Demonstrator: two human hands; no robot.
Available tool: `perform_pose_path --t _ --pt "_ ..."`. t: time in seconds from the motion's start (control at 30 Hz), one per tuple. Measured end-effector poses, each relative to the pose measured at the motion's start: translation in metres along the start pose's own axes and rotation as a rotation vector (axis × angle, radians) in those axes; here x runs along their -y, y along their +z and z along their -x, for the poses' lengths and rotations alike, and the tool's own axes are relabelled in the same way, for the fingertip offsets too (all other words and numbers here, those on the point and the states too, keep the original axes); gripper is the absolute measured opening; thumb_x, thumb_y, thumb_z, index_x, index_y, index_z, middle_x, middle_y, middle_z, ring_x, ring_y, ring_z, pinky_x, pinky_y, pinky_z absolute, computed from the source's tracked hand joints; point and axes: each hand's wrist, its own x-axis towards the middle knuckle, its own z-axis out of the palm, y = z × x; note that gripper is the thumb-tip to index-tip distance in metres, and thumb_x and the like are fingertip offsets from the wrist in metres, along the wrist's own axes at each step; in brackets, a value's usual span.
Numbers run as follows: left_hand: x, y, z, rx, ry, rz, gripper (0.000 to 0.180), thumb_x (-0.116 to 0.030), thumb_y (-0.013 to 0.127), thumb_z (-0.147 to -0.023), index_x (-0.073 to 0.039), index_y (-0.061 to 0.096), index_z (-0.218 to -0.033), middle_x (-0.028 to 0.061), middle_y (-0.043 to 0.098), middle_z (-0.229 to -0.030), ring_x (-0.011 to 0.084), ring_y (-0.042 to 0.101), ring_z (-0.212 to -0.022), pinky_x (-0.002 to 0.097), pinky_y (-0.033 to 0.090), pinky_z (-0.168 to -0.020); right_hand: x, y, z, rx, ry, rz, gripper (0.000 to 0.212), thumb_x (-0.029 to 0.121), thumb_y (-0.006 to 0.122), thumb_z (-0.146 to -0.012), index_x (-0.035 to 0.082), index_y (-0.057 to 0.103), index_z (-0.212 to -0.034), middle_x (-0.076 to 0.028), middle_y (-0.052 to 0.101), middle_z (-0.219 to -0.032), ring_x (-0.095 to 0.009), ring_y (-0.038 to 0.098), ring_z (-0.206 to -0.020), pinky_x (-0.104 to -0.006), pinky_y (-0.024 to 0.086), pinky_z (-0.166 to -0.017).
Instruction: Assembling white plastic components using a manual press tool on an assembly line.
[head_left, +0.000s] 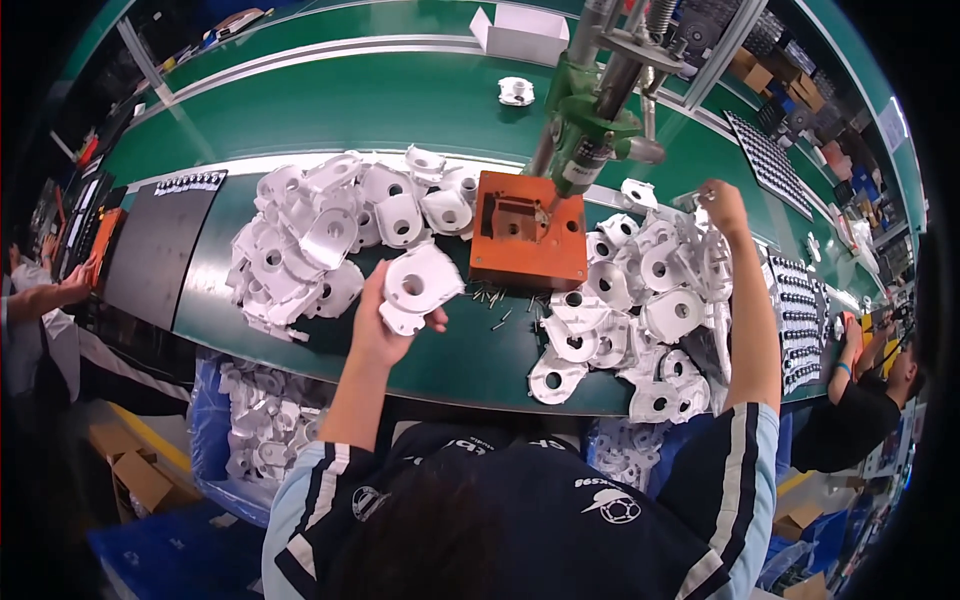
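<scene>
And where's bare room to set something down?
The widest bare patch is the rear green surface, left of the lone white casting. Smaller ones: between the left casting pile and dark board, and between the left hand and right casting pile, in front of the pins. Both sides of the orange fixture are crowded.

Right hand (722,207), 2 o'clock: blurred; grip unclear. Left hand (382,335): fingers partly hidden behind white casting (436,277). Press (577,105), 1 o'clock: top cut by upper edge. Pins (490,296), orange block (522,264)'s 7 o'clock: too small to identify. Co-worker (45,302), 9 o'clock: cut by dark rim.
</scene>
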Motion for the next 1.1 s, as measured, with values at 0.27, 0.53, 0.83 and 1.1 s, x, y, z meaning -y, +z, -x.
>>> perform_pose_path --t 0.27,0.53,0.83,1.1 --pt "0.028 0.033 -0.02 0.244 -0.028 -0.044 0.04 -0.044 0.037 -0.093 -0.006 0.05 -0.098 0.0098 0.057 -0.077 0.0179 0.057 -0.06 0.0304 0.047 -0.051 0.119 -0.092 0.095 -0.329 0.226 -0.857 0.026 0.015 0.057 -0.084 0.002 0.056 -0.106 -0.001 0.057 -0.078 -0.007 0.051 -0.061 -0.0215 0.038 -0.053" --pt "0.086 0.11 -0.019 0.164 0.271 -0.744 0.02 -0.021 0.043 -0.095 -0.004 0.046 -0.086 -0.0014 0.048 -0.069 0.0046 0.042 -0.062 0.02 0.036 -0.056 0.302 -0.032 0.178 -0.067 0.639 -1.831 0.021 0.016 0.048 -0.091 0.003 0.055 -0.106 0.003 0.052 -0.073 -0.003 0.044 -0.059 -0.017 0.035 -0.053" --pt "0.109 0.109 -0.002 0.119 0.508 -1.065 0.015 -0.015 0.047 -0.093 -0.002 0.047 -0.085 0.0077 0.056 -0.064 0.0128 0.055 -0.053 0.0273 0.042 -0.048 0.309 -0.018 0.181 0.071 0.534 -1.979 0.049 0.035 0.045 -0.089 -0.003 0.048 -0.12 -0.018 0.055 -0.119 -0.023 0.058 -0.102 -0.0334 0.045 -0.09" --pt "0.116 0.11 0.002 0.138 0.678 -1.185 0.013 -0.013 0.048 -0.091 -0.001 0.047 -0.085 0.007 0.056 -0.068 0.0116 0.051 -0.055 0.0254 0.042 -0.053 0.3 -0.011 0.187 -0.003 0.604 -2.028 0.044 0.031 0.038 -0.094 -0.003 0.047 -0.122 -0.019 0.055 -0.116 -0.027 0.058 -0.102 -0.0366 0.046 -0.09"
